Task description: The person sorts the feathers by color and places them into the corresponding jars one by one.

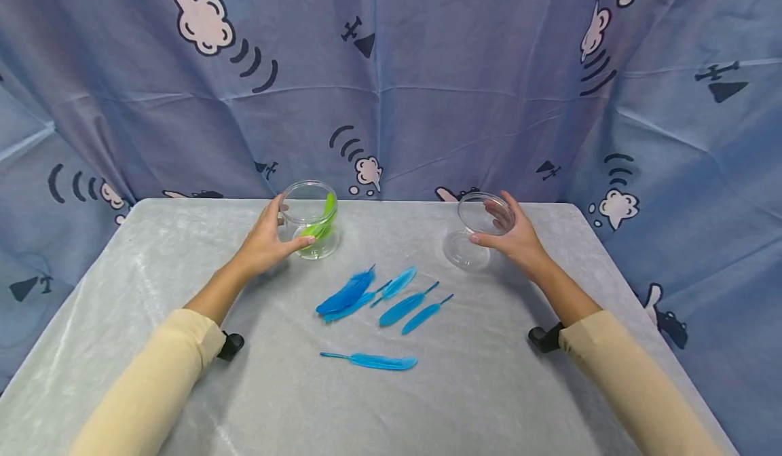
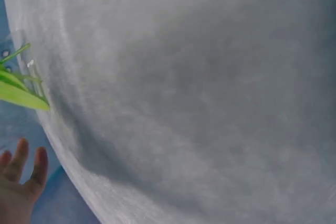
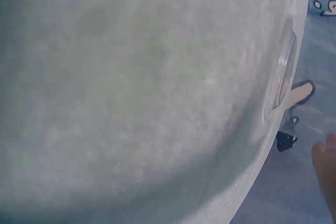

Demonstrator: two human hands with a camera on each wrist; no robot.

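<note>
In the head view, my left hand (image 1: 269,235) grips a clear glass jar (image 1: 310,215) at the table's back left, thumb across its front and fingers round its left side. Bright green feathers (image 1: 324,222) stand inside that jar. Another clear jar (image 1: 469,256), with nothing seen in it, is held by my right hand (image 1: 516,235) at the back right. The thumb lies along its near side, and the fingers show through the glass. Only part of each hand appears in the wrist views, beside the green feathers (image 2: 21,90) and a sliver of glass (image 3: 283,72).
Several blue feathers (image 1: 348,293) lie between the jars on the grey cloth-covered table (image 1: 293,402). One blue feather (image 1: 381,362) rests apart, nearer the front. A patterned blue curtain (image 1: 427,123) hangs along the table's back edge.
</note>
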